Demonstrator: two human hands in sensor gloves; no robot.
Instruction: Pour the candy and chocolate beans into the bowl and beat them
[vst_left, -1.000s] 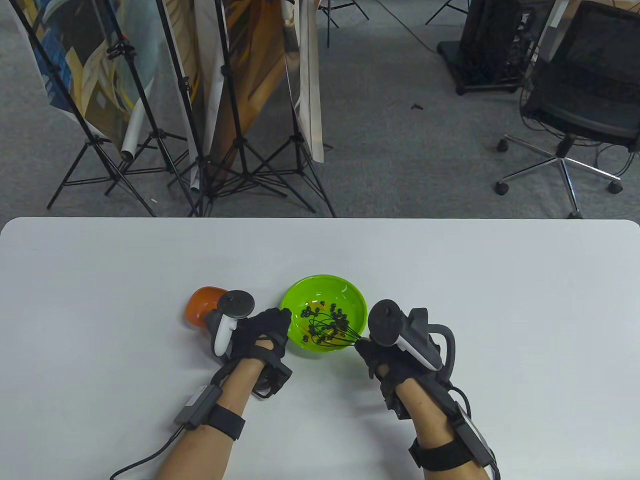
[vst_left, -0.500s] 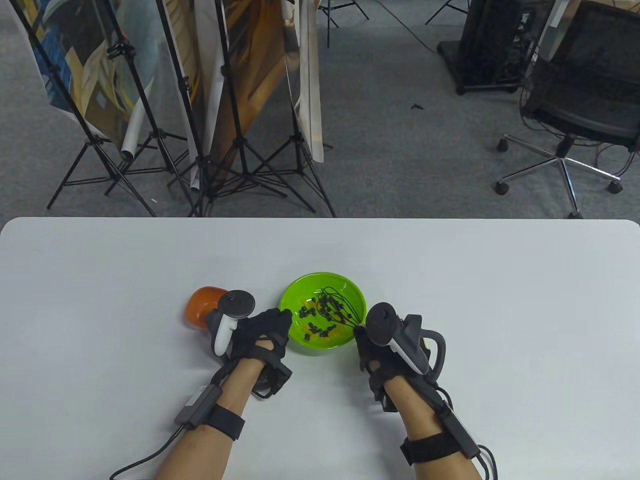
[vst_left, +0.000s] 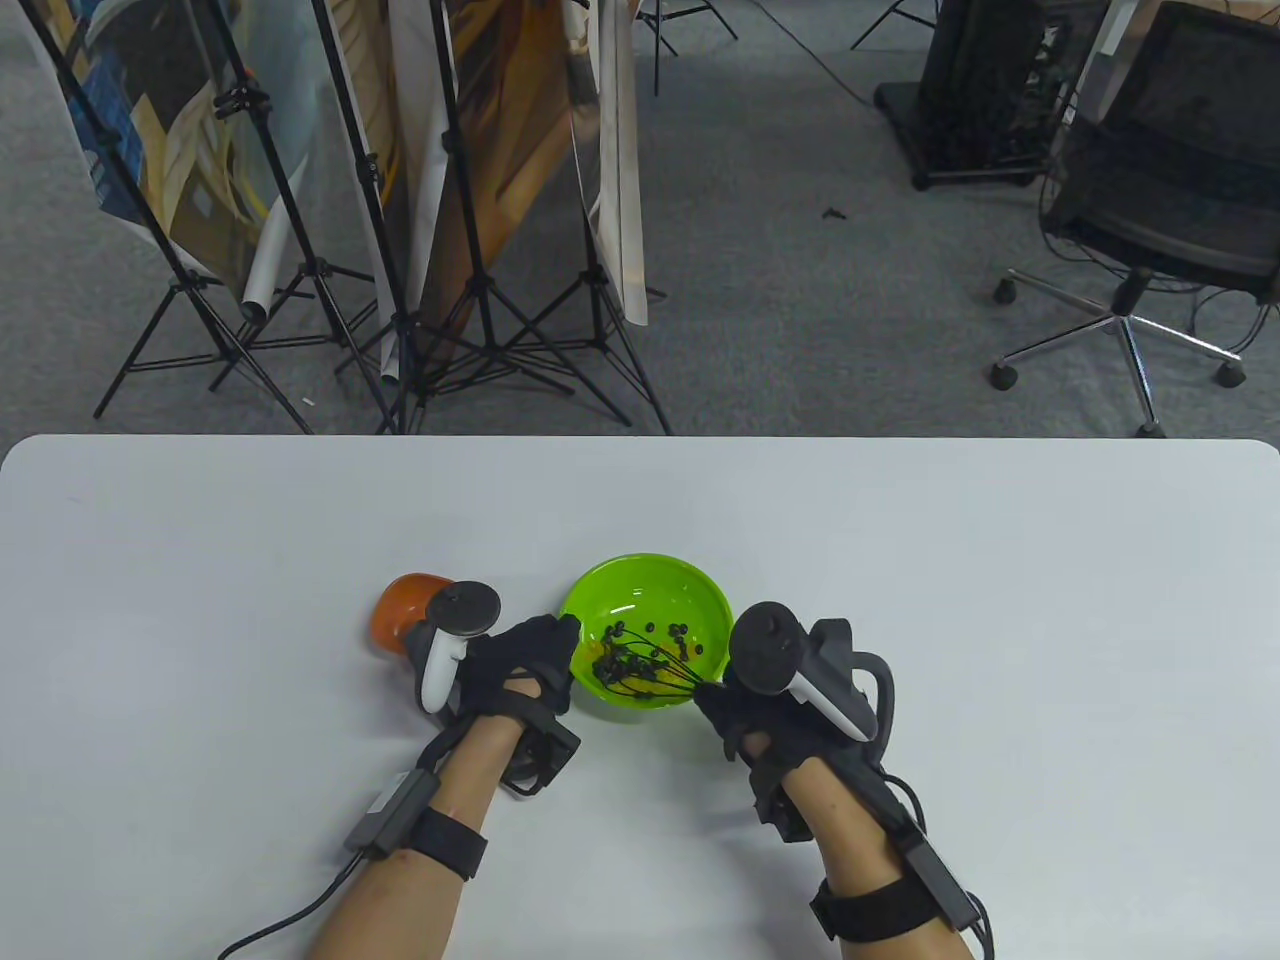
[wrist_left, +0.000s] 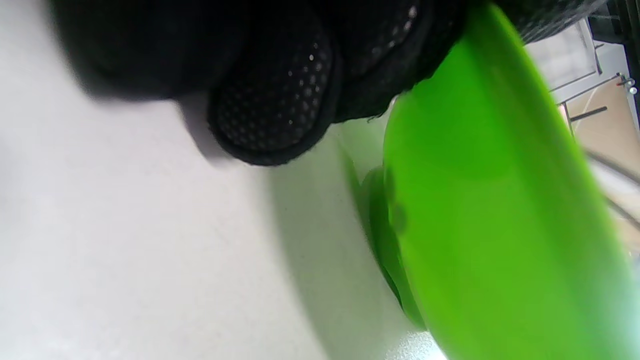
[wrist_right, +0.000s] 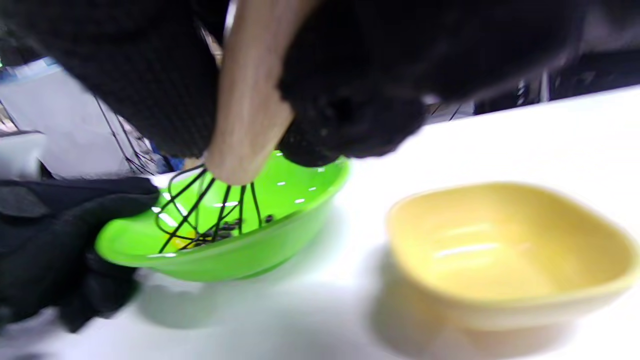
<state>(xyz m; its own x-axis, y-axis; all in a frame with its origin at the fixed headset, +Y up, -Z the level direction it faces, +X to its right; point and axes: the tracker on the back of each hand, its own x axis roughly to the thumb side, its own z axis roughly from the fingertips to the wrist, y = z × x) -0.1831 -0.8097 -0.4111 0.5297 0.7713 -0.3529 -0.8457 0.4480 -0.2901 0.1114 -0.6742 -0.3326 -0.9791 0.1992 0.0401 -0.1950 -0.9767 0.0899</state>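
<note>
Beating step: right hand (vst_left: 745, 715) grips whisk (vst_left: 640, 668) in green bowl (vst_left: 690, 590); left hand (vst_left: 520, 665) holds rim. Next: circular strokes, bowl steadied.

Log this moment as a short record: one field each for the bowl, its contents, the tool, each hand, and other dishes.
bowl: green bowl on white table
contents: dark chocolate beans, some yellow underneath
tool: black wire whisk, wooden handle, wires in the bowl
left hand: holds the bowl's left rim
right hand: grips the whisk handle
other dishes: orange bowl behind left hand; yellow bowl, no contents visible
</note>
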